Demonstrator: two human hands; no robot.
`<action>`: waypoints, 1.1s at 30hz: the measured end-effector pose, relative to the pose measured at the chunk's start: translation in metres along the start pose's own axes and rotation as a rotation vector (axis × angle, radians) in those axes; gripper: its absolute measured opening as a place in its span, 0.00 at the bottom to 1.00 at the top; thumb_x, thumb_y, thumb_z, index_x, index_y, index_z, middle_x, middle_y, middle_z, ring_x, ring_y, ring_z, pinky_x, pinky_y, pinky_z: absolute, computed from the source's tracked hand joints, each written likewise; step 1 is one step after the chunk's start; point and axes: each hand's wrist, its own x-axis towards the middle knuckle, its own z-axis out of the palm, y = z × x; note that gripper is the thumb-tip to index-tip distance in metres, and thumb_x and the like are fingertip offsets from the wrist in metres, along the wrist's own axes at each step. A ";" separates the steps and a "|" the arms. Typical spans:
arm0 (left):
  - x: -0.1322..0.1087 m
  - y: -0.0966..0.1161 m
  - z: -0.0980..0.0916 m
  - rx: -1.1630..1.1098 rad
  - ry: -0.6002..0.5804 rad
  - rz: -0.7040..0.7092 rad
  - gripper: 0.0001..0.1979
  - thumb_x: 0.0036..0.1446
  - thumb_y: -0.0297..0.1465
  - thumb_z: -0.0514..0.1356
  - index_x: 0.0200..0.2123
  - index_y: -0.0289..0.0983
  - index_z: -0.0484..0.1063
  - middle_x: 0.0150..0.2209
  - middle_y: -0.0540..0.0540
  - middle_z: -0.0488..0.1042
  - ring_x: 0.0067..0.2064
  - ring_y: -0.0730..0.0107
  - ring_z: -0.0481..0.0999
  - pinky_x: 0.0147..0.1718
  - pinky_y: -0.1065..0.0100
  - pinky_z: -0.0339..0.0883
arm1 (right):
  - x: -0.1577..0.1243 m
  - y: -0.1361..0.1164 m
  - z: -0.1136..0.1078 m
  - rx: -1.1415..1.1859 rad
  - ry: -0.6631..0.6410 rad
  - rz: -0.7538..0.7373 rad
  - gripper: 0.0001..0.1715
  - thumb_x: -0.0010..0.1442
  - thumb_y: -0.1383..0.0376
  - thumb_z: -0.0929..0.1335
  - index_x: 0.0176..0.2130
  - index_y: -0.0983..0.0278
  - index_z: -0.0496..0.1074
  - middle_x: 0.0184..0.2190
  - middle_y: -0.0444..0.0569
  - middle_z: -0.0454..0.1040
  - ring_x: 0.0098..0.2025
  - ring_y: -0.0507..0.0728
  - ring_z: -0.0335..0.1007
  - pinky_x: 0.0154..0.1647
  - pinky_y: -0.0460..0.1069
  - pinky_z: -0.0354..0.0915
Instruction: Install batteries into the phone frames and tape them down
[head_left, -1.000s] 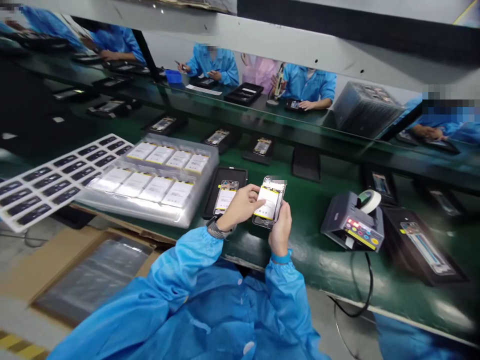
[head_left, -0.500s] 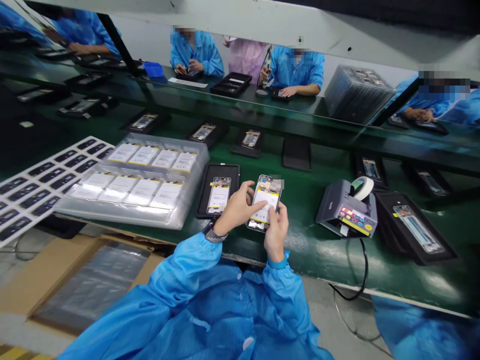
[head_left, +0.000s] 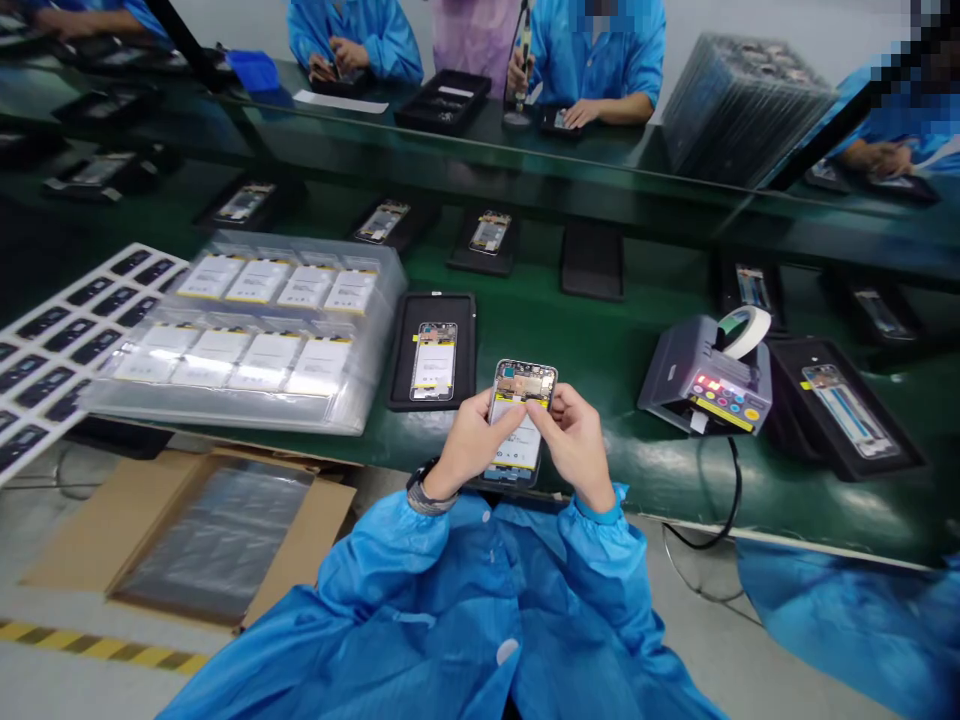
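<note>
Held phone (head_left: 517,442): shiny, metal-looking rim
Left tray (head_left: 379,320): clear, glossy plastic
Desk (head_left: 540,325): smooth, glossy
Coat (head_left: 457,610): satiny cloth

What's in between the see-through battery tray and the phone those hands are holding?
In the head view, a black tray with another open phone in it, then the left hand gripping the held phone.

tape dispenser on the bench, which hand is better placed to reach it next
Probably the right hand: it is nearer the tape dispenser than the left hand, though both hold the open phone.
</note>
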 end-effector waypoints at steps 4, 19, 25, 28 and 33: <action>-0.003 0.004 0.002 0.008 0.030 0.090 0.18 0.57 0.41 0.67 0.42 0.32 0.77 0.37 0.44 0.80 0.34 0.67 0.78 0.32 0.71 0.71 | -0.010 0.000 0.006 0.065 0.014 0.006 0.18 0.61 0.51 0.74 0.42 0.61 0.73 0.33 0.45 0.76 0.31 0.54 0.70 0.33 0.47 0.68; -0.018 0.018 0.005 0.023 -0.005 0.069 0.16 0.55 0.40 0.68 0.39 0.34 0.71 0.35 0.45 0.79 0.32 0.69 0.77 0.31 0.73 0.70 | -0.034 -0.004 0.010 -0.094 0.117 -0.079 0.11 0.67 0.57 0.70 0.43 0.62 0.74 0.30 0.44 0.72 0.31 0.53 0.67 0.34 0.46 0.66; -0.020 0.019 0.002 0.028 -0.005 0.088 0.16 0.56 0.39 0.67 0.40 0.34 0.72 0.34 0.46 0.79 0.32 0.70 0.76 0.32 0.73 0.71 | -0.036 -0.007 0.013 -0.111 0.112 -0.105 0.10 0.68 0.58 0.69 0.45 0.61 0.74 0.33 0.45 0.75 0.34 0.54 0.70 0.37 0.47 0.66; -0.023 0.023 0.002 0.050 0.004 0.103 0.15 0.56 0.39 0.67 0.40 0.34 0.72 0.34 0.46 0.79 0.31 0.71 0.76 0.31 0.74 0.70 | -0.038 -0.008 0.015 -0.140 0.125 -0.115 0.10 0.68 0.57 0.69 0.45 0.61 0.74 0.32 0.45 0.75 0.34 0.55 0.71 0.37 0.48 0.67; -0.026 0.026 0.002 0.071 0.010 0.110 0.15 0.57 0.39 0.67 0.39 0.35 0.71 0.34 0.46 0.79 0.30 0.71 0.76 0.30 0.74 0.70 | -0.040 -0.010 0.017 -0.168 0.152 -0.138 0.09 0.68 0.58 0.69 0.44 0.60 0.74 0.32 0.44 0.75 0.34 0.54 0.71 0.37 0.48 0.66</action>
